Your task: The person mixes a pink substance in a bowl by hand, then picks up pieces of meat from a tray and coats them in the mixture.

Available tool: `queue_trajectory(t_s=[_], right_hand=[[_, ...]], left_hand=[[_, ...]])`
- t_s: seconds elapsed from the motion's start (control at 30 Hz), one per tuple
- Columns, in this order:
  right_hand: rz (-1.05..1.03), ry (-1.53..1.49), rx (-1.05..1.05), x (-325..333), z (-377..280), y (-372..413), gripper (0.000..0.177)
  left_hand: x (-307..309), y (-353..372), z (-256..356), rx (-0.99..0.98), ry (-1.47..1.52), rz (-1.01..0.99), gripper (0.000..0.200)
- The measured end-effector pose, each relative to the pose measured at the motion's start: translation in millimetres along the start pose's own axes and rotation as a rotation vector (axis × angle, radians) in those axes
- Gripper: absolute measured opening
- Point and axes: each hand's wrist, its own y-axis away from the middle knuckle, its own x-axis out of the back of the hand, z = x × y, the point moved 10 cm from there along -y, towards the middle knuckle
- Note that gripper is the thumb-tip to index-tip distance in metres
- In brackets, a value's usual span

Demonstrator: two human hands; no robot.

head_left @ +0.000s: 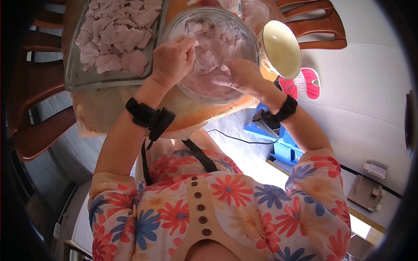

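Note:
A round clear bowl (186,92) holds a lumpy pinkish-mauve dough (209,48) with looser, powdery stuff around it. Over the bowl's left side is my left hand (174,60), its fingers curled closed; what they hold, if anything, is hidden. My right hand (244,77) reaches over the right side of the bowl, thumb apart and fingers stretched toward the dough, slightly blurred. Whether those fingertips touch the dough is hard to tell. Left of the bowl, a rectangular glass tray (109,83) carries a heap of torn pinkish dough pieces (117,32).
A cream enamel basin (282,50) stands tilted right of the bowl. Plastic bags (254,13) lie behind it. Wooden chairs (37,87) flank the covered table (93,111). Below at right are pink-and-white slippers (312,83), a blue plastic stool or crate (285,152) and a dark cable (244,141).

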Motion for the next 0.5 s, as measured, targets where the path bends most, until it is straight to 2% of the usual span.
queue_trajectory(t_s=[0.03, 0.17, 0.27, 0.33, 0.37, 0.43, 0.47, 0.5], right_hand=[[-0.118, 0.224, -0.075, -5.1, 5.8, 4.2, 0.034], [-0.016, 0.261, -0.026, -34.3, 8.0, -3.8, 0.027], [-0.115, 0.234, -0.075, -43.1, 23.6, -16.5, 0.031], [-0.256, -0.067, 0.126, -37.9, 16.6, -18.9, 0.028], [-0.263, -0.066, 0.126, -36.3, 15.1, -22.1, 0.028], [0.128, -0.315, 0.274, 18.5, -13.0, -28.4, 0.021], [0.131, -0.314, 0.273, 18.3, -10.4, -33.9, 0.021], [0.187, -0.125, 0.304, 19.6, -9.4, -41.0, 0.022]], left_hand=[[0.3, -0.6, 0.3, -0.002, 0.012, 0.012, 0.01], [2.1, -0.8, 3.1, -0.02, -0.006, 0.007, 0.01], [1.5, -2.7, 4.1, -0.024, 0.008, -0.001, 0.009], [3.1, -2.1, 4.9, -0.028, 0.001, 0.006, 0.009], [3.5, -1.1, 3.8, -0.021, 0.002, 0.007, 0.009], [2.2, -1.8, 3.6, -0.011, 0.02, 0.005, 0.009], [2.4, -2.7, 4.0, -0.014, 0.02, 0.005, 0.009], [1.9, -2.2, 4.3, -0.017, 0.028, -0.012, 0.013]])
